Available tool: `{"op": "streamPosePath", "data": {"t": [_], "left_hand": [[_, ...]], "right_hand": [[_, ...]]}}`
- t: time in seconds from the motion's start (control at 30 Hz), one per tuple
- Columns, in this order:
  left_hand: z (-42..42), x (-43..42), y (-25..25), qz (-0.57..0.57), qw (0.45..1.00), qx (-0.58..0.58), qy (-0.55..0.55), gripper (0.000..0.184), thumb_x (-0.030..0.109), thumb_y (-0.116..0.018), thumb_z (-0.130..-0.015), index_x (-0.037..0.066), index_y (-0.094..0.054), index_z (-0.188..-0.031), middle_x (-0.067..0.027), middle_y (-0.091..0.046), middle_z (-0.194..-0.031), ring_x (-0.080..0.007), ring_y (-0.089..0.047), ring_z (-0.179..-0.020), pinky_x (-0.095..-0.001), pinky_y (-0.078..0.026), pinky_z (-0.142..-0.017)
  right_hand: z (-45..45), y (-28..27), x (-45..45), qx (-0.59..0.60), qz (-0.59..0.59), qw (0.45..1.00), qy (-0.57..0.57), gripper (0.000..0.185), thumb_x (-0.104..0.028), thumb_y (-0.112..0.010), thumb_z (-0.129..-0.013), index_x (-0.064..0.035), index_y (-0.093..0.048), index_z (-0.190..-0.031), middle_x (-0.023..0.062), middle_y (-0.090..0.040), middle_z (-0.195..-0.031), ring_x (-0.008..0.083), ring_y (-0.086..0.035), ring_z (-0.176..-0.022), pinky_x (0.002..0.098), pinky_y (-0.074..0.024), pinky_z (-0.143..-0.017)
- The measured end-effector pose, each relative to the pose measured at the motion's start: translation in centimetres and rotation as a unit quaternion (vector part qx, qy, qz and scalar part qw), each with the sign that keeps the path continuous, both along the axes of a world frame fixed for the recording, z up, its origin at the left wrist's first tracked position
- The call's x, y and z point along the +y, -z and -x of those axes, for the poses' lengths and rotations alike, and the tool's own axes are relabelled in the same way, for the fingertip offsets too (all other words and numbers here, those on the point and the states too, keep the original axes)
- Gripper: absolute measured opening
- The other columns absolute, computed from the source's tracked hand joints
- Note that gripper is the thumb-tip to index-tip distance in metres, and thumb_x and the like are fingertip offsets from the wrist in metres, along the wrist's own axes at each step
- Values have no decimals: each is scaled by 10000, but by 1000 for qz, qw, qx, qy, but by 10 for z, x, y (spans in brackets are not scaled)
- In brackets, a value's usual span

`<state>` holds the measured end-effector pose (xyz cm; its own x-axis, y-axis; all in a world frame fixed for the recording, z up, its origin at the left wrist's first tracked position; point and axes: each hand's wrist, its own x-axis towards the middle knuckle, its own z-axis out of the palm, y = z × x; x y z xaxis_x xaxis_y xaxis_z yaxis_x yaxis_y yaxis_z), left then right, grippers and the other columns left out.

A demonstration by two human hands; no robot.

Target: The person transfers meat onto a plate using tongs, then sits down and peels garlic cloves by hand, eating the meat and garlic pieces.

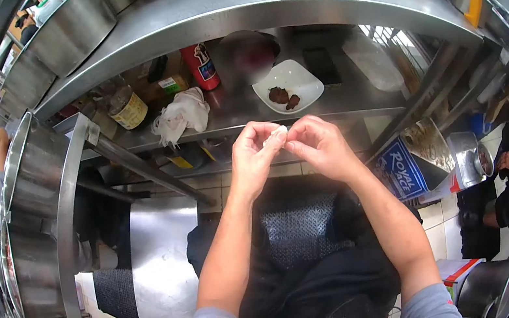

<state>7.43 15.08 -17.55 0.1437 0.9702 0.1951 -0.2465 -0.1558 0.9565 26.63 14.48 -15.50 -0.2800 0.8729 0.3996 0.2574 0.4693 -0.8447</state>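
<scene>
My left hand [255, 155] and my right hand [320, 146] meet in front of me, thumbs and forefingers pinched close together. Between the fingertips shows a small whitish piece [281, 131], too small to name. Just beyond them, on the lower steel shelf, stands a white square bowl [306, 75] with a few dark brown lumps [283, 97] in it. A crumpled white cloth [184, 114] lies to the left of the bowl. Behind the bowl is a dark round bowl [251, 51] whose contents are blurred.
A red can [200, 67] and a labelled jar [126, 107] stand on the lower shelf. An upper steel shelf [233, 14] overhangs it. Large metal pots [39, 171] line the left. A blue "Royal Lace" box [399, 171] is at right. People are at both sides.
</scene>
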Motion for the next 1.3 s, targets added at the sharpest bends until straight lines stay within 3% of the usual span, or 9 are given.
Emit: {"op": "streamPosePath", "data": {"t": [0.03, 0.1, 0.23, 0.4, 0.53, 0.63, 0.87, 1.03, 1.3], "left_hand": [[-2, 1, 3, 7, 999, -37, 0, 204, 170, -769, -991, 36, -679, -1116, -16, -706, -1020, -66, -636, -889, -225, -531, -760], [0, 1, 2, 13, 997, -74, -3, 212, 178, -775, -987, 43, -670, -1112, -9, -694, -1023, -67, -634, -890, -225, -532, -757], [0, -1, 0, 29, 997, -74, 22, 199, 183, -740, -1014, 46, -658, -1132, -7, -682, -1038, -74, -639, -876, -229, -542, -755], [-2, -2, -5, 34, 994, -100, 19, 189, 180, -699, -1043, 42, -660, -1166, -19, -688, -1065, -75, -649, -886, -240, -562, -764], [-7, -1, -1, 33, 993, -110, 14, 186, 174, -699, -1043, 42, -661, -1169, -23, -694, -1068, -77, -647, -899, -240, -556, -773], [-12, -7, 0, 57, 994, -88, 31, 204, 159, -724, -1026, 38, -665, -1180, -30, -705, -1084, -87, -645, -967, -269, -545, -865], [-13, -4, 3, 14, 1000, -14, 15, 198, 101, -753, -997, 16, -663, -1152, -41, -720, -1102, -99, -654, -1004, -282, -543, -925], [14, 8, -2, -31, 993, 4, -115, 163, 71, -774, -970, 26, -643, -1055, -45, -704, -987, -92, -653, -874, -263, -561, -787], [90, 17, -24, -74, 974, -57, -206, 178, 89, -760, -985, 46, -594, -1035, -59, -675, -939, -84, -611, -716, -227, -512, -620]], "right_hand": [[0, 0, -1, 0, 0, 1000, 0, 134, -74, -759, -957, 1, -721, -1062, 50, -655, -960, 113, -685, -821, 267, -569, -734], [5, -1, -4, 110, 146, 983, 6, 120, -56, -734, -969, 12, -720, -1066, 45, -681, -931, 115, -688, -795, 269, -564, -719], [0, 10, -1, 65, 97, 993, -4, 146, -48, -706, -988, 36, -712, -1106, 71, -720, -1008, 119, -705, -825, 278, -582, -751], [-1, 10, -2, 180, 185, 963, -75, 247, -66, -691, -1017, 59, -670, -1229, 92, -733, -1115, 130, -716, -948, 293, -604, -859], [5, 8, -2, 208, 190, 957, -71, 233, -70, -692, -1019, 45, -671, -1220, 74, -729, -1109, 126, -713, -964, 295, -603, -867], [6, 17, 1, 231, 190, 953, -48, 218, -82, -704, -1015, 36, -677, -1196, 54, -730, -1054, 104, -701, -929, 282, -597, -830], [6, 17, 2, 134, 166, 977, 20, 176, -96, -714, -1003, 10, -720, -1143, 22, -730, -961, 68, -669, -813, 249, -569, -747], [-1, 1, -4, 35, 88, 995, 7, 205, -89, -684, -1003, 29, -737, -1162, 72, -747, -908, 115, -713, -786, 272, -582, -727], [-36, -23, -7, -119, 163, 972, 123, 186, -130, -683, -998, 17, -741, -1097, 86, -704, -727, 118, -670, -636, 303, -555, -623]]}}
